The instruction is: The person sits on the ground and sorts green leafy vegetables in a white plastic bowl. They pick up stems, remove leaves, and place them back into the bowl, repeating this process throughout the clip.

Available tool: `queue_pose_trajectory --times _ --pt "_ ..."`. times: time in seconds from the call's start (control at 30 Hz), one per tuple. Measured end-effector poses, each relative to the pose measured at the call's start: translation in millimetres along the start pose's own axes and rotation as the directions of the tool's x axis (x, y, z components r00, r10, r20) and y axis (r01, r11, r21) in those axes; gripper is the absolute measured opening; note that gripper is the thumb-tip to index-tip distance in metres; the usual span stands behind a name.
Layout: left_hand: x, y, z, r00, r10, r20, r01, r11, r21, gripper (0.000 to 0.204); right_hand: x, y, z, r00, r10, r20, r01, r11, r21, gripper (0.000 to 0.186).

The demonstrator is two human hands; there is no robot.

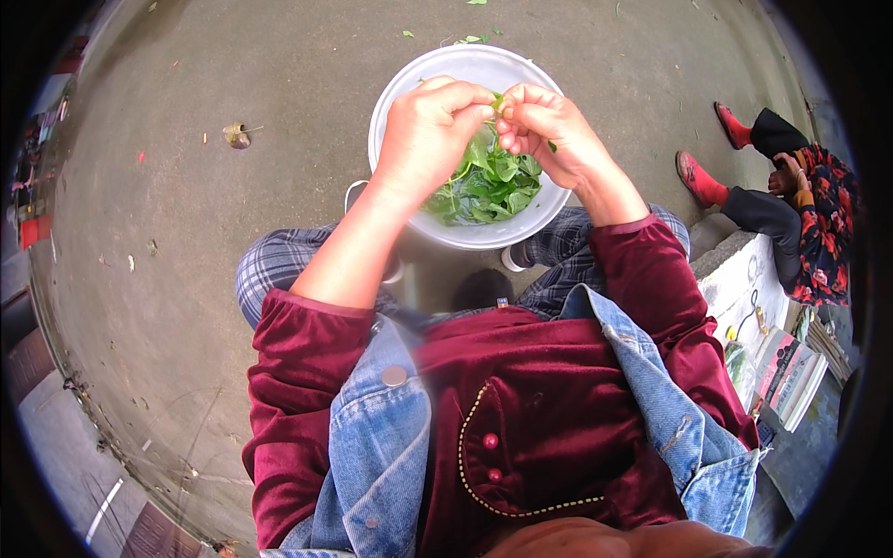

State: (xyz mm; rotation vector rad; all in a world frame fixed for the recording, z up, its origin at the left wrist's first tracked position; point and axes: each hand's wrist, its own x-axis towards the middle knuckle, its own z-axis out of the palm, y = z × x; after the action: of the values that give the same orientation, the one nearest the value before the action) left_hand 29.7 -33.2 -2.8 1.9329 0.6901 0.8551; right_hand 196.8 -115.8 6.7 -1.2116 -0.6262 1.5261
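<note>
While my two hands meet over the big pale bowl [484, 244], I pinch one small green bit [499, 101] between them. My left hand [423, 126] holds it with thumb and pointing finger, and my right hand [558, 135] holds it the same way from the other side. Both grips are tight and narrow, with hardly any gap.

I think I am partway through. A loose heap of green leaves [498, 181] sits in the bowl, under my grip and a little nearer to my body. This one bit is up in my fingers, so it is not done yet. I cannot tell which leaves in the heap are done and which are left. A few green scraps [473, 39] lie on the floor [307, 84], past my fingertips and outside the bowl.

My arms reach out in front of me and lean in, so my fingertips touch or almost touch at the bit. My left forearm [349, 246] is bare and slants in from the left. My right sleeve [646, 270] comes down closer to the wrist. The other fingers of my right hand curl in below the pinch.
</note>
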Motion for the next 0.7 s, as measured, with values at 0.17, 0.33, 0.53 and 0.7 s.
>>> queue_pose_trajectory --times 0.17,0.33,0.53,0.7 --pt "3 -5 -3 0.974 -0.225 0.022 0.223 0.944 -0.241 0.011 3 6 0 0.997 0.048 -0.064 -0.053 0.995 -0.087 0.006" --pt "1 -8 -3 0.988 -0.142 0.055 0.146 0.985 -0.095 0.012 4 3 -1 0.996 -0.072 -0.055 0.073 0.997 0.010 0.006" --pt "0 -10 -4 0.997 -0.006 0.075 -0.002 0.994 0.113 0.014 3 -4 0 0.996 -0.079 -0.042 0.079 0.997 -0.007 0.010" --pt "0 -7 -3 0.994 0.057 0.093 -0.076 0.973 0.219 0.013 1 -5 3 0.990 -0.119 -0.070 0.100 0.968 -0.232 0.010"
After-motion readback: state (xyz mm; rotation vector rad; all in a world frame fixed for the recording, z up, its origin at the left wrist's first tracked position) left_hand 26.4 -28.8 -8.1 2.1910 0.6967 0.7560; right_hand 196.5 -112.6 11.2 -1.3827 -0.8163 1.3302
